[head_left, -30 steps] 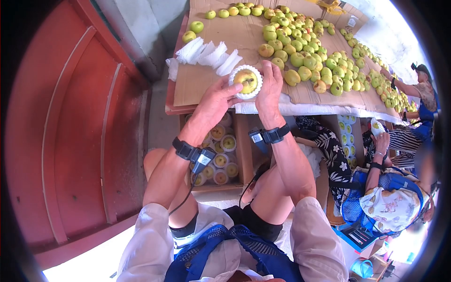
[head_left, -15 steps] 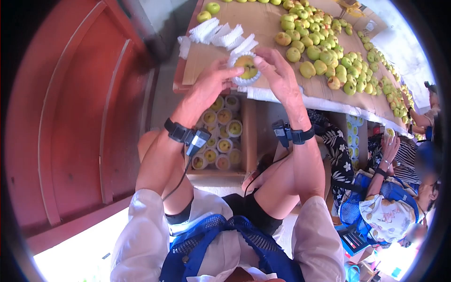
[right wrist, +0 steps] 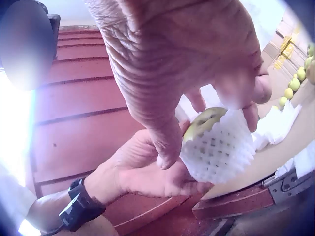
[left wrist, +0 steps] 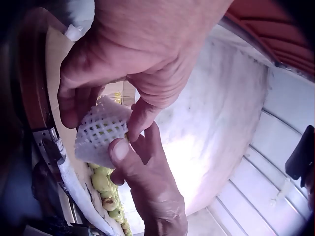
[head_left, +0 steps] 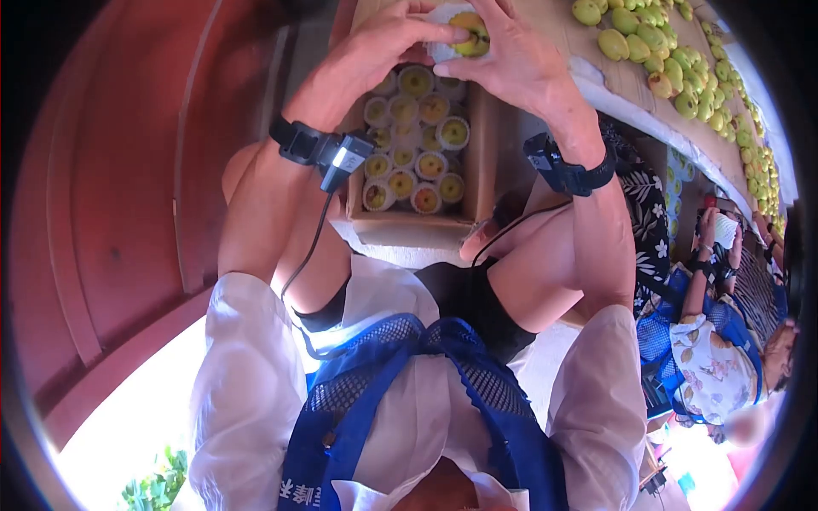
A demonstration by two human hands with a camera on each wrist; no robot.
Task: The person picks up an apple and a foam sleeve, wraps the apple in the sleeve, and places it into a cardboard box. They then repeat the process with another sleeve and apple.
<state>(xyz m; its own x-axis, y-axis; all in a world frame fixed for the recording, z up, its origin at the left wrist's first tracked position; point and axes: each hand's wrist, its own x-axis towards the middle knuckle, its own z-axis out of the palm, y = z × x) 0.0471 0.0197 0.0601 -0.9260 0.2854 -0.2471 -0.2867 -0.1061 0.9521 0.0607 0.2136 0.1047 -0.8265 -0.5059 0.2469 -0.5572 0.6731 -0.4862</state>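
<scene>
Both hands hold one yellow-green pear (head_left: 471,34) wrapped in a white foam net sleeve (right wrist: 218,146). My left hand (head_left: 388,38) grips it from the left, the thumb on top. My right hand (head_left: 511,55) pinches it from the right, fingers curled round the net (left wrist: 101,130). In the head view the fruit is at the top edge, above an open cardboard box (head_left: 411,228) filled with several net-wrapped pears (head_left: 415,162). In the right wrist view the bare top of the pear (right wrist: 204,123) shows above the net.
A cardboard-covered table (head_left: 635,98) with several loose green pears (head_left: 673,81) runs along the upper right. A red wall (head_left: 111,213) closes off the left. Another seated person in a patterned hat (head_left: 716,358) works at the right, holding a wrapped fruit (head_left: 724,228).
Both hands have brought the net-wrapped pear off the table towards me, over the box below. The head view has tilted down, so the table has slid up out of frame.
</scene>
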